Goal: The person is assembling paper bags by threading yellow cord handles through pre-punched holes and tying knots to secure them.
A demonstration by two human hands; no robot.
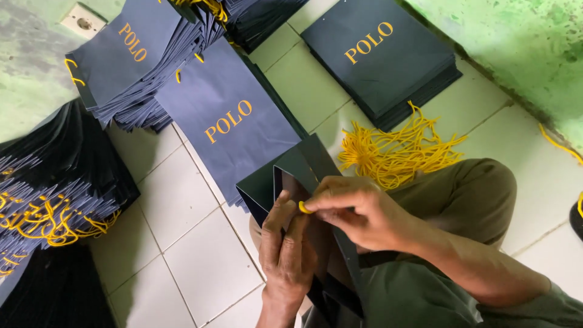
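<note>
Fingers of my right hand [358,209] pinch a yellow cord end [304,208] against the rim of the dark paper bag [303,170] opened on my lap. My left hand [288,249] grips the bag's near wall from below, thumb pressed to the panel. Just beyond my knee, to the right, lies a bundle of yellow cords [395,152] on the white tiled floor [182,243]. Farther off sit stacks of flat navy bags [379,54], and finished bags with yellow handles [48,212] pile at the left.
</note>
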